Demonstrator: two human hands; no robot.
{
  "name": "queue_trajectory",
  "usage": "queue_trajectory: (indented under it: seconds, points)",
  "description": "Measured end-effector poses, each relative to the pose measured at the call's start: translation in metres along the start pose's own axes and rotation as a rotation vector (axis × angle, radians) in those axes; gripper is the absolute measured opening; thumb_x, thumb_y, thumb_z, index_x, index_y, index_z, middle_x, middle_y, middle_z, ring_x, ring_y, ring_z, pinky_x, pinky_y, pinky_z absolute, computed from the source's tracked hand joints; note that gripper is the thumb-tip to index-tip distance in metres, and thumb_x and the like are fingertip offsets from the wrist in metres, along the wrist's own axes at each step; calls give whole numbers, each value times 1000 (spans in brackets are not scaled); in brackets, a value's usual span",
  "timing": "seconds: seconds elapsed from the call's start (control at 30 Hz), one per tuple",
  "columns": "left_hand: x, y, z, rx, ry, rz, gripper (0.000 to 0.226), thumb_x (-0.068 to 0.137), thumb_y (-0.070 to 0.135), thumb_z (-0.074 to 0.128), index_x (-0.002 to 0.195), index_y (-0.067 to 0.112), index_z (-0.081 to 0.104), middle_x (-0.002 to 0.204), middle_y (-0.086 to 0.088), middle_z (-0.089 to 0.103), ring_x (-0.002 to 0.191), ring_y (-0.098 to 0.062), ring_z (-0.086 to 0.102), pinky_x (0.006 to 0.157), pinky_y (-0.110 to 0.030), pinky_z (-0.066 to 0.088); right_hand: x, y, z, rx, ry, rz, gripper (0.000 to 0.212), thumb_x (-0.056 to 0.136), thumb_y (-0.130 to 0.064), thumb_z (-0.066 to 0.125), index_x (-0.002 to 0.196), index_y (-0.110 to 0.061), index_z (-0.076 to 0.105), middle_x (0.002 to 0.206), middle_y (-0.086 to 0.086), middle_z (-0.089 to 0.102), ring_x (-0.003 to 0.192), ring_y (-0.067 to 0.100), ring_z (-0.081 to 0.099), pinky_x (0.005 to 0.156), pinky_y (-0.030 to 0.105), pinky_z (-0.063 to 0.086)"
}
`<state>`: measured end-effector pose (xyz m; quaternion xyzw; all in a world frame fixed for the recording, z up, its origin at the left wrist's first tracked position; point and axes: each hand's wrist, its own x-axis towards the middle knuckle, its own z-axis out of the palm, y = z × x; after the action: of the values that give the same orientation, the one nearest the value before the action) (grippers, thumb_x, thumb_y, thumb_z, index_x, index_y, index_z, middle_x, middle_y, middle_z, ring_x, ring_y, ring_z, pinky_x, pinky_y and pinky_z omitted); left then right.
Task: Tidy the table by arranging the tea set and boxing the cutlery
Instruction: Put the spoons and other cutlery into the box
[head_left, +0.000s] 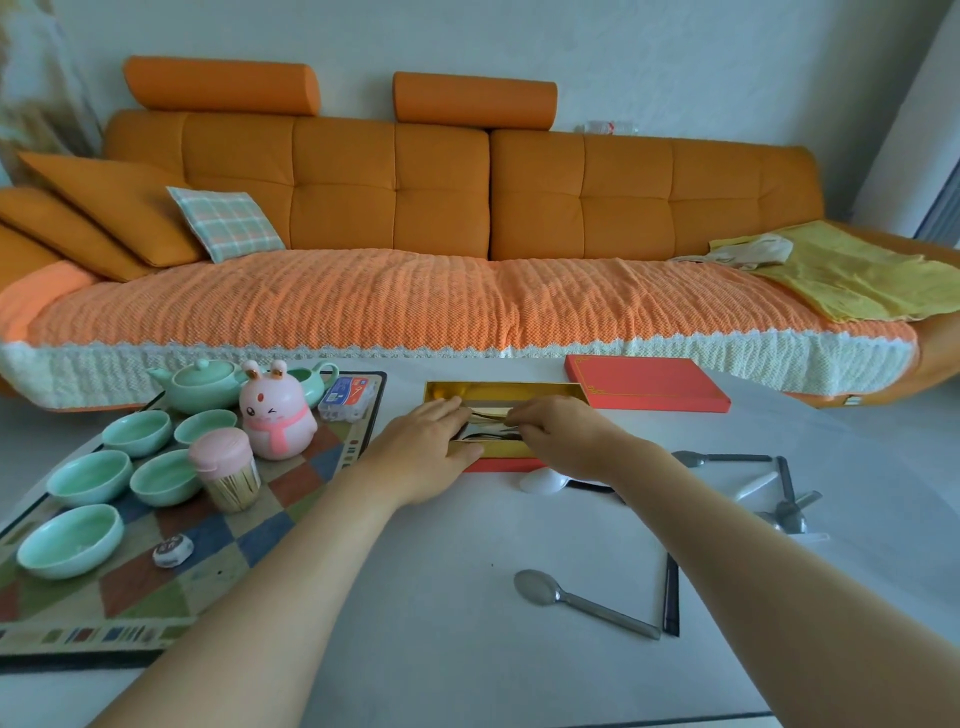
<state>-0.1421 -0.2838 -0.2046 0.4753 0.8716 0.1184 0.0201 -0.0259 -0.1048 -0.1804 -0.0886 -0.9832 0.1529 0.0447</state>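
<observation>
A red box with a gold lining (498, 391) lies open at the table's middle back, with thin cutlery inside. My left hand (423, 449) rests on its left near corner. My right hand (558, 431) reaches into the box, its fingertips pinched on a thin cutlery piece (491, 414). The red lid (647, 382) lies to the right behind. A grey spoon (582, 603) and a dark stick (671, 597) lie near me. A white spoon (543, 480) shows under my right wrist. Several mint cups (88, 475) and a mint teapot (200, 384) stand on the checkered tray (171, 582).
More grey and white cutlery (779, 493) lies scattered at the right. On the tray stand a pink rabbit figure (275, 415), a pink-lidded toothpick jar (226, 470), a small plastic box (348, 397) and a mint pitcher (317, 382). An orange sofa (441, 234) runs behind the table.
</observation>
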Motion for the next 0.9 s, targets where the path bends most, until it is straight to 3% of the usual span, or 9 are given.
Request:
queue_trajectory:
  seconds: [0.1,0.17,0.27,0.33,0.47,0.57,0.63,0.73,0.9]
  points:
    - [-2,4,2,39,92,37,62,100,51,38,155,25,23,163,5,14,150,-15,7,120,-38,12,-12,7,-7,17,104,-12,38,94,-11,46,125,-18,66,132,-2,60,121,18,53,100,25,37]
    - [-4,11,2,38,220,91,55,99,44,46,149,23,37,156,4,30,145,-18,21,116,-39,22,-19,13,-13,16,244,-41,36,89,-5,49,112,-19,72,115,-1,65,105,20,59,93,28,45]
    - [-6,24,-1,54,430,222,32,92,29,58,123,18,60,121,3,54,115,-20,47,95,-38,43,-33,19,-22,47,315,-49,30,85,-3,52,92,-21,75,87,-10,62,76,13,59,72,29,47]
    - [-7,36,-2,24,502,276,19,88,21,62,107,18,64,105,3,57,101,-19,52,81,-33,46,-43,20,-25,32,270,-30,29,84,-7,53,87,-24,75,83,-15,64,74,9,60,69,28,49]
    - [-14,57,5,-100,362,286,12,93,21,57,100,19,66,101,6,59,94,-17,57,68,-29,47,-61,28,-21,-68,113,46,30,89,-15,51,93,-33,75,93,-17,70,80,9,60,72,30,53]
    - [-17,67,15,-87,214,268,24,99,39,47,109,24,63,105,9,57,97,-14,56,71,-36,52,-69,32,-17,-125,63,83,32,91,-19,52,104,-39,72,107,-17,70,94,11,62,83,32,55]
    - [-17,71,19,-77,147,257,27,98,37,47,121,28,60,114,10,55,103,-13,56,76,-38,54,-72,31,-13,-149,43,83,29,92,-20,54,110,-38,70,112,-15,68,101,12,61,86,33,53]
    - [-18,77,22,-87,114,259,37,96,34,53,132,32,55,122,11,52,108,-13,55,82,-36,54,-73,31,-5,-158,30,62,29,93,-20,56,116,-35,68,115,-13,65,104,14,59,85,32,52]
    - [-18,78,19,-118,82,241,38,94,35,60,131,35,57,115,11,55,106,-12,54,86,-34,51,-66,26,3,-139,37,36,24,94,-25,58,114,-31,69,109,-11,65,97,12,59,73,23,45]
